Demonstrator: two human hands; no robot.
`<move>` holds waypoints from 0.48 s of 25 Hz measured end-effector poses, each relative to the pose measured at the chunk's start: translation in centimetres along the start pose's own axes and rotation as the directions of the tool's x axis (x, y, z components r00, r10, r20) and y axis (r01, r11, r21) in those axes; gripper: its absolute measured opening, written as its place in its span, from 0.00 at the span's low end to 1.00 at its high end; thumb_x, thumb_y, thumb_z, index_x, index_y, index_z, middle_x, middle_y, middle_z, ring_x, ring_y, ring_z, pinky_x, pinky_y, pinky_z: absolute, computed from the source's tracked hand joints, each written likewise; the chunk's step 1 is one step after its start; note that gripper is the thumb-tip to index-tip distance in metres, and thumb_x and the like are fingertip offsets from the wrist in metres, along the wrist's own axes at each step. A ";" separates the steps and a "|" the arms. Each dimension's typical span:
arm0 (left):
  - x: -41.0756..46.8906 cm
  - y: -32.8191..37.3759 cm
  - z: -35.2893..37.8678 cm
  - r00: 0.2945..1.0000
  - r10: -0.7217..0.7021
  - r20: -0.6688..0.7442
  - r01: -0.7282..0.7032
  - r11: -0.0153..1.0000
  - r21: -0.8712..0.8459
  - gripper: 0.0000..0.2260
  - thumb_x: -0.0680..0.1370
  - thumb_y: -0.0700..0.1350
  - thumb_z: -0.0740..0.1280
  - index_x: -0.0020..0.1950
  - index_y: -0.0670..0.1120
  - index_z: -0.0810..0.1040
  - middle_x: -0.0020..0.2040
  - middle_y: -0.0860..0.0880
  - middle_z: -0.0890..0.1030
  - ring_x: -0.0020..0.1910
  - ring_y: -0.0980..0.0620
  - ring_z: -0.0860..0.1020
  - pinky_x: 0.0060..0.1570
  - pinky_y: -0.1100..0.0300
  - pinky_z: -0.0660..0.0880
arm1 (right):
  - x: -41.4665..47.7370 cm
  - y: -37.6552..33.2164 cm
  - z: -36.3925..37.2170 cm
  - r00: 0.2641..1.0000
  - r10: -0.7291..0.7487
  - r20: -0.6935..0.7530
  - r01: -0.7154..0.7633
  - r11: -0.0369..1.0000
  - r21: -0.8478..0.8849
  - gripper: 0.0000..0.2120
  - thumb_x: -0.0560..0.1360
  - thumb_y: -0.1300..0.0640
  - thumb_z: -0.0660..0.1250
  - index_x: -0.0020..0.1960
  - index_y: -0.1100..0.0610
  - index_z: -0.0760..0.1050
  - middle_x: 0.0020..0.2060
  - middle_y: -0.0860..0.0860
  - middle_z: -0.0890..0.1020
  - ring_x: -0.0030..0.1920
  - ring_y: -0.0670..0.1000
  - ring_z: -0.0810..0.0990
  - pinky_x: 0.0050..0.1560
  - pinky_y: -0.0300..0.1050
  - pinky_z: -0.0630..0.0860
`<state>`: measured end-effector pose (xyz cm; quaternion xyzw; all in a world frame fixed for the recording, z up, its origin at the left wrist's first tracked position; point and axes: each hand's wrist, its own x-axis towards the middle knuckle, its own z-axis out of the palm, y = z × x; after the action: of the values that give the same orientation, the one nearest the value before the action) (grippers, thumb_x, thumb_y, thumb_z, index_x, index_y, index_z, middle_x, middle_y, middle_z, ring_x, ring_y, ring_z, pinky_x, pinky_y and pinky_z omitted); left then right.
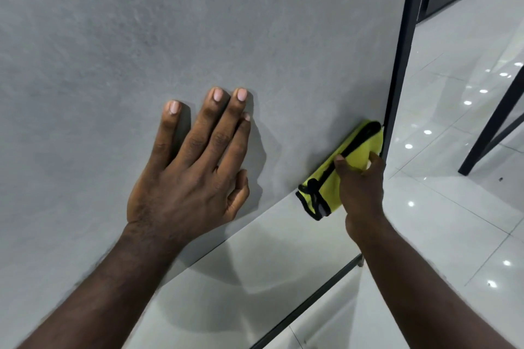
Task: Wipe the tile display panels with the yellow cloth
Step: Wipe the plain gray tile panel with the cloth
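Yellow cloth (360, 149) in right fingers (374, 160)

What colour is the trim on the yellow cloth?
Black edging on the yellow cloth, clearest in the head view.

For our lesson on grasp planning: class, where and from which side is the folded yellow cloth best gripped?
Grip the yellow cloth at its middle, from the outer face, as the right hand does: it is a long folded strip lying flat against the grey panel, and the black frame blocks its upper end.

Tile showroom: large grey display panel (198, 22) in a black frame (403, 65), glossy white tiled floor (453, 221).
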<state>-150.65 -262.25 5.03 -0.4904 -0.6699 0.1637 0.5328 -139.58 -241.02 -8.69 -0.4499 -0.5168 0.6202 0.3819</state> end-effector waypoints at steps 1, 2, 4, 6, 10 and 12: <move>0.0 -0.1 0.0 1.000 0.009 0.012 -0.009 1.000 0.001 0.34 0.84 0.55 0.62 0.85 0.38 0.63 0.87 0.41 0.58 0.86 0.39 0.58 0.83 0.33 0.51 | 0.0 -0.2 -0.3 0.996 -0.089 0.002 0.089 0.996 -0.016 0.34 0.76 0.47 0.76 0.77 0.44 0.63 0.69 0.47 0.75 0.68 0.52 0.77 0.66 0.52 0.76; 0.1 -0.1 0.0 0.999 0.025 0.031 -0.025 1.000 -0.004 0.34 0.84 0.56 0.62 0.86 0.39 0.62 0.88 0.41 0.58 0.87 0.40 0.57 0.83 0.32 0.49 | -0.5 -0.9 -0.3 0.979 -0.203 0.004 0.203 0.979 -0.033 0.34 0.75 0.48 0.78 0.75 0.42 0.65 0.68 0.43 0.75 0.66 0.46 0.76 0.63 0.46 0.76; 0.2 0.0 0.0 0.995 0.068 0.067 -0.066 0.997 -0.031 0.35 0.85 0.57 0.61 0.87 0.41 0.59 0.88 0.43 0.56 0.87 0.41 0.56 0.82 0.32 0.47 | -0.9 -1.7 0.2 0.939 -0.345 -0.020 0.342 0.936 -0.082 0.35 0.74 0.52 0.79 0.75 0.43 0.66 0.66 0.39 0.72 0.63 0.39 0.75 0.60 0.35 0.74; 0.1 0.0 0.0 0.992 0.092 0.082 -0.090 0.996 -0.029 0.35 0.85 0.57 0.61 0.88 0.43 0.58 0.88 0.43 0.55 0.87 0.41 0.55 0.82 0.31 0.47 | -1.0 -0.7 0.8 0.956 -0.288 -0.054 0.285 0.957 -0.058 0.35 0.76 0.54 0.77 0.78 0.47 0.65 0.66 0.41 0.70 0.67 0.43 0.73 0.65 0.38 0.71; 0.0 0.0 0.1 0.992 0.100 0.074 -0.099 0.995 -0.018 0.35 0.85 0.57 0.61 0.88 0.42 0.57 0.88 0.42 0.54 0.87 0.40 0.55 0.81 0.29 0.46 | -4.4 1.3 1.2 0.985 -0.171 -0.028 0.171 0.985 -0.016 0.35 0.74 0.47 0.78 0.76 0.41 0.66 0.66 0.45 0.75 0.67 0.53 0.78 0.63 0.51 0.77; 0.1 0.0 0.1 0.992 0.098 0.077 -0.095 0.994 -0.045 0.35 0.85 0.56 0.60 0.88 0.42 0.56 0.88 0.42 0.54 0.87 0.39 0.54 0.81 0.29 0.45 | -5.1 1.0 1.8 0.948 -0.317 0.033 0.318 0.946 -0.066 0.35 0.72 0.48 0.80 0.73 0.39 0.65 0.68 0.46 0.76 0.65 0.51 0.78 0.59 0.47 0.77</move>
<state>-150.76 -262.10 5.01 -0.5262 -0.6691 0.1948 0.4873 -139.71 -246.53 -8.75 -0.3671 -0.6082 0.5370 0.4549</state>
